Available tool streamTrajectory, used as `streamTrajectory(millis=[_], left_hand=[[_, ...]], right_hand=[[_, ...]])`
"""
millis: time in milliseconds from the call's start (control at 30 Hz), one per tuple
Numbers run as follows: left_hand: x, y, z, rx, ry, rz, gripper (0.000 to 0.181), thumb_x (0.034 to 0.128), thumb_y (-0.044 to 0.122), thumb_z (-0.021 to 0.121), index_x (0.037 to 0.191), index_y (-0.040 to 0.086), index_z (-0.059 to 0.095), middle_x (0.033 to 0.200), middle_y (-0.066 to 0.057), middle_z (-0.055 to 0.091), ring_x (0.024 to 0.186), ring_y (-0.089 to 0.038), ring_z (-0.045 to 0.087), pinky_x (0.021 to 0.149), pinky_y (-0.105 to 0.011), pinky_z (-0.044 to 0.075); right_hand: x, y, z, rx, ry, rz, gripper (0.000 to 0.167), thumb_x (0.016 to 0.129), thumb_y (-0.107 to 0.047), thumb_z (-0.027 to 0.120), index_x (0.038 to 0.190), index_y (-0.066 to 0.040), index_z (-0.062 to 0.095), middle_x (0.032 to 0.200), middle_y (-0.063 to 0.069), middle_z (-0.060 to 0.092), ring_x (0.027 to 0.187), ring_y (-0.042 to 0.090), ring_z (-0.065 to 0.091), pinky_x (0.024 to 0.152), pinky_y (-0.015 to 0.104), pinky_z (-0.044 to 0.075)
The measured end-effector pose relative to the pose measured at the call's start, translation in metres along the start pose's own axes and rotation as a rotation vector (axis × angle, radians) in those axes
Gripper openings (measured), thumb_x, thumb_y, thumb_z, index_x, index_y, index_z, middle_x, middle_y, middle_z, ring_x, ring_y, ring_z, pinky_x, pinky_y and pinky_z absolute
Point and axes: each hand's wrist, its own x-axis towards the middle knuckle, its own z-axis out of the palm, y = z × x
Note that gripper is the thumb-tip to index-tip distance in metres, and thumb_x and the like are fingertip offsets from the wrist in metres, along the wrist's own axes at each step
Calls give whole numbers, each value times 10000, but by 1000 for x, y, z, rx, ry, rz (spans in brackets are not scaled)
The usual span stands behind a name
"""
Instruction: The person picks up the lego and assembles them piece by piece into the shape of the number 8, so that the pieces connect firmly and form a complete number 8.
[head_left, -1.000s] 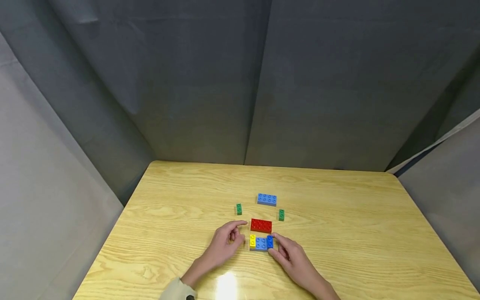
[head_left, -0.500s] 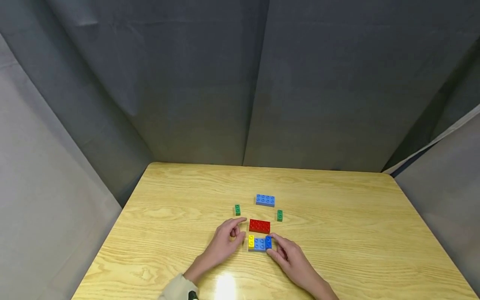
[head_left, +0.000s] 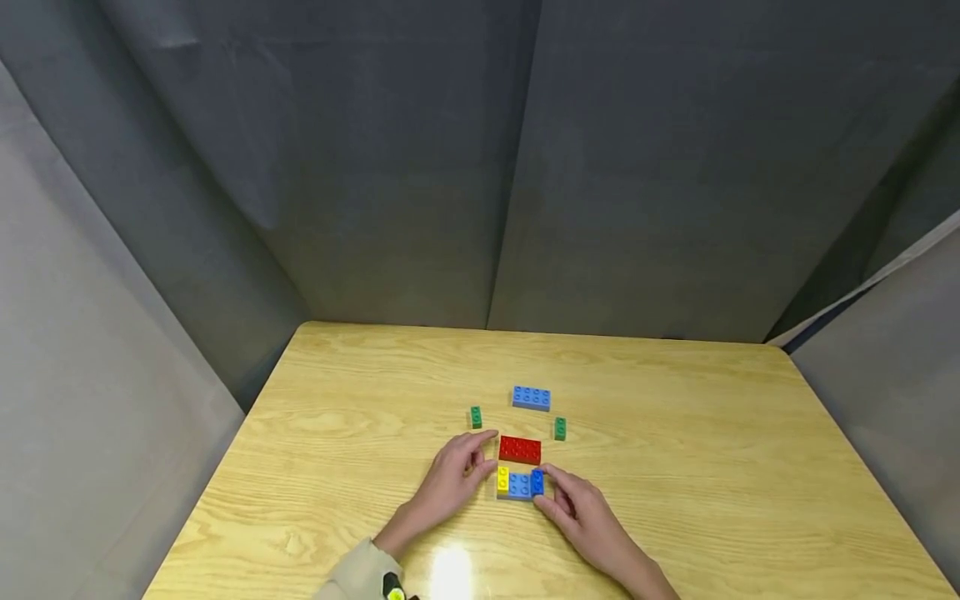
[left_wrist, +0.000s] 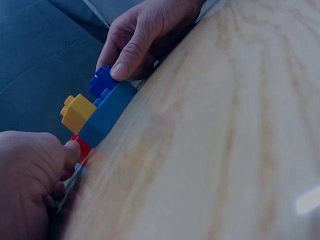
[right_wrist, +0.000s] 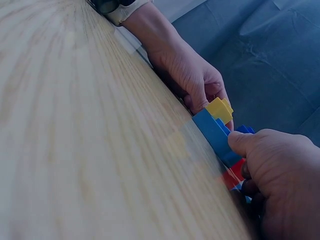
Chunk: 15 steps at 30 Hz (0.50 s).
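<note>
A medium-blue toy brick [head_left: 519, 485] lies on the table, with a yellow two-stud brick [head_left: 503, 480] on its left end and a dark blue two-stud brick [head_left: 537, 482] on its right end. My right hand [head_left: 588, 517] pinches the dark blue brick between thumb and index finger. Just beyond lies a red eight-stud brick [head_left: 520, 450]. My left hand [head_left: 450, 479] is at the red brick's left end, index finger stretched out and thumb apart from it; the head view shows nothing between them. In the left wrist view the left thumb partly overlaps the red brick [left_wrist: 82, 148].
Beyond the red brick lie a green two-stud brick [head_left: 476, 417] on the left and another green brick [head_left: 560, 428] on the right. A blue eight-stud brick [head_left: 532, 397] is farthest back. Grey curtains [head_left: 390, 167] surround the wooden table [head_left: 675, 442].
My left hand has shifted slightly forward and right, nearer the red brick's left end. The right hand keeps its pinch on the dark blue brick.
</note>
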Motion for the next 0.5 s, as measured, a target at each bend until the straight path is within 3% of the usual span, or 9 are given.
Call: streamTrajectory(millis=[500], left_hand=[[9,1,4,151,-25,19,562,952,212,792,1476,151,598,843,131,526,806,-63,469,692,-220,388]], right_hand=[[2,1,0,10,-11,16,441,1005,-311,716,1367,-65,664,698,-153,450,595,-14,375,562,203,354]])
